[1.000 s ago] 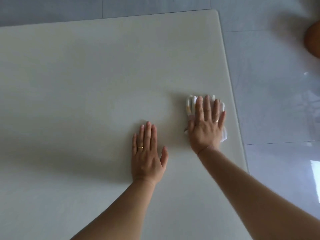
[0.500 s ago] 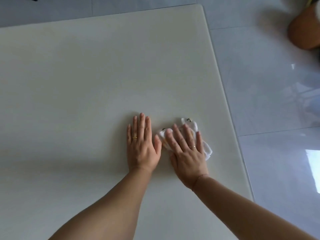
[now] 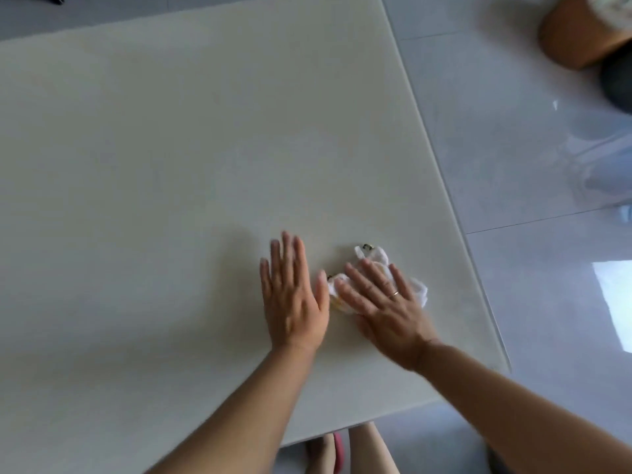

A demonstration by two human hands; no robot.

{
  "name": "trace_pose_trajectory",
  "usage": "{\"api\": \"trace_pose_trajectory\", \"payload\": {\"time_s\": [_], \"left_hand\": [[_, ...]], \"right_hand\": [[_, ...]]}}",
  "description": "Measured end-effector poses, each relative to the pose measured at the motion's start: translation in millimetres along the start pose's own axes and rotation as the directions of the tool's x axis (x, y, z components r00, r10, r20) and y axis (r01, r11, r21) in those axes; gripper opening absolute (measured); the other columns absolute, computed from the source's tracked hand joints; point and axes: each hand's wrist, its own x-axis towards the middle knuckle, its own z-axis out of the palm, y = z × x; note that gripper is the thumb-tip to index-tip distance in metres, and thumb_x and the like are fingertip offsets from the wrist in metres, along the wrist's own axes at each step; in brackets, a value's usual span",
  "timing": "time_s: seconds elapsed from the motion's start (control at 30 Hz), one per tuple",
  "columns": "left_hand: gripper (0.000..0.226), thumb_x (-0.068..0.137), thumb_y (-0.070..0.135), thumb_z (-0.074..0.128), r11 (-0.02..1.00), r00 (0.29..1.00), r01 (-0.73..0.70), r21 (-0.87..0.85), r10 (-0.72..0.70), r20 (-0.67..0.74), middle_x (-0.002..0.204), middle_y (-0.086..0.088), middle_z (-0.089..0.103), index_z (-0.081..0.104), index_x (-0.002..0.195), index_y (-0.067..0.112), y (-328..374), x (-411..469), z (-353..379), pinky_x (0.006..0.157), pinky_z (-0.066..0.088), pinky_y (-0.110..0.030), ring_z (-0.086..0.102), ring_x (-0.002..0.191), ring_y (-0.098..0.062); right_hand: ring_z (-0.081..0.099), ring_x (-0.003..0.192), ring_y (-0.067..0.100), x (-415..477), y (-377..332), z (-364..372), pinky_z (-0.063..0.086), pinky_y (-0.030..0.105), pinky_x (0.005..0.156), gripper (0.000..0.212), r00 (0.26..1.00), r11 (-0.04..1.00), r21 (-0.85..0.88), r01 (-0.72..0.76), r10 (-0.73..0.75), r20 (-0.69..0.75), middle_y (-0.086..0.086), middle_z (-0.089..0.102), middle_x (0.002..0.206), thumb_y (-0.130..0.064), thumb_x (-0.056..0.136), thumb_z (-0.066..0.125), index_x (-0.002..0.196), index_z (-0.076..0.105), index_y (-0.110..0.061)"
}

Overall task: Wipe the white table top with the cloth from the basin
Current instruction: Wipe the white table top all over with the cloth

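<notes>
The white table top [image 3: 171,148] fills most of the view. A small white cloth [image 3: 372,256] with dark and yellow marks lies crumpled on it near the right edge. My right hand [image 3: 383,302] presses flat on the cloth, fingers spread, a ring on one finger. My left hand [image 3: 290,295] lies flat on the bare table just left of the cloth, its thumb touching the cloth's left end. The basin is not in view.
The table's right edge [image 3: 444,186] and front edge [image 3: 393,412] are close to my hands. Glossy grey floor tiles lie to the right. A brown rounded object [image 3: 578,35] and a dark one [image 3: 615,80] stand on the floor at top right. My legs show below the front edge.
My right hand dragged the cloth from near the right edge back towards me and leftwards, up against my left hand. The view has tilted down, showing the table's front edge.
</notes>
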Motion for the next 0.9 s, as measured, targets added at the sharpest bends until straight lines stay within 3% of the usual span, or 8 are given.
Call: {"api": "trace_pose_trajectory", "payload": {"time_s": [0.23,0.37,0.47,0.53,0.63,0.7,0.8,0.9], "left_hand": [[0.063,0.091,0.038,0.036,0.994,0.995,-0.073,0.084,0.067,0.069,0.152,-0.013,0.032,0.036,0.145,0.006,-13,-37,9,0.116,0.016,-0.046,0.029,0.141,-0.029],[0.063,0.089,0.036,0.035,0.996,0.993,-0.065,0.056,0.059,0.103,0.153,-0.014,0.030,0.036,0.144,0.005,-11,-39,8,0.116,0.015,-0.046,0.028,0.142,-0.030],[0.063,0.089,0.036,0.034,0.995,0.994,-0.066,0.075,0.059,0.091,0.153,-0.014,0.030,0.035,0.145,0.006,-11,-39,7,0.116,0.018,-0.047,0.027,0.142,-0.030],[0.063,0.090,0.036,0.034,0.994,0.994,-0.068,0.084,0.061,0.085,0.153,-0.014,0.030,0.035,0.145,0.006,-11,-39,8,0.116,0.018,-0.047,0.027,0.142,-0.029],[0.063,0.090,0.036,0.034,0.996,0.996,-0.067,0.066,0.062,0.067,0.153,-0.014,0.031,0.035,0.145,0.006,-12,-40,10,0.116,0.014,-0.047,0.027,0.142,-0.029],[0.062,0.091,0.036,0.033,0.995,0.996,-0.067,0.068,0.063,0.055,0.153,-0.014,0.030,0.034,0.145,0.005,-11,-40,10,0.116,0.014,-0.047,0.026,0.142,-0.029],[0.062,0.091,0.036,0.032,0.995,0.996,-0.065,0.072,0.061,0.058,0.154,-0.013,0.029,0.033,0.146,0.006,-11,-40,9,0.116,0.017,-0.048,0.026,0.143,-0.030],[0.062,0.091,0.036,0.031,0.995,0.997,-0.060,0.079,0.056,0.054,0.153,-0.013,0.030,0.033,0.146,0.006,-11,-43,10,0.116,0.018,-0.048,0.026,0.143,-0.029]], "right_hand": [[-0.007,0.146,0.020,-11,-22,6,-0.011,0.047,0.116,0.062,0.805,0.796,0.172,-0.580,0.593,-0.030,-0.008,0.001,0.157,-0.039,0.092,0.030,0.148,0.004,-0.033],[0.007,0.146,0.027,-49,-52,21,0.008,0.055,0.114,0.060,0.980,0.979,0.038,-0.200,0.200,0.019,0.000,0.014,0.158,-0.040,0.094,0.037,0.150,0.018,-0.032],[0.014,0.145,0.026,-64,3,9,0.011,0.051,0.115,0.060,0.997,0.995,-0.103,0.006,0.001,0.076,-0.001,0.019,0.157,-0.043,0.092,0.038,0.148,0.020,-0.033],[0.010,0.146,0.024,-69,22,0,0.007,0.050,0.116,0.058,0.967,0.968,-0.037,-0.250,0.251,0.039,0.000,0.019,0.157,-0.045,0.093,0.032,0.148,0.018,-0.033],[-0.005,0.147,0.021,-71,-26,8,-0.008,0.048,0.116,0.059,0.785,0.777,0.152,-0.611,0.619,-0.004,-0.006,0.003,0.159,-0.045,0.093,0.026,0.150,0.011,-0.034],[-0.004,0.147,0.024,-80,-73,22,-0.006,0.051,0.115,0.062,0.840,0.832,0.138,-0.537,0.543,-0.008,-0.006,0.004,0.159,-0.042,0.092,0.031,0.150,0.011,-0.033],[0.012,0.146,0.025,-106,-72,25,0.011,0.054,0.112,0.057,0.991,0.991,0.030,-0.129,0.128,0.038,-0.005,0.023,0.156,-0.039,0.093,0.038,0.148,0.026,-0.033],[0.017,0.144,0.024,-124,-5,12,0.015,0.052,0.113,0.053,0.997,0.994,-0.109,-0.012,0.020,0.074,-0.004,0.027,0.154,-0.040,0.094,0.033,0.147,0.028,-0.033]]}}
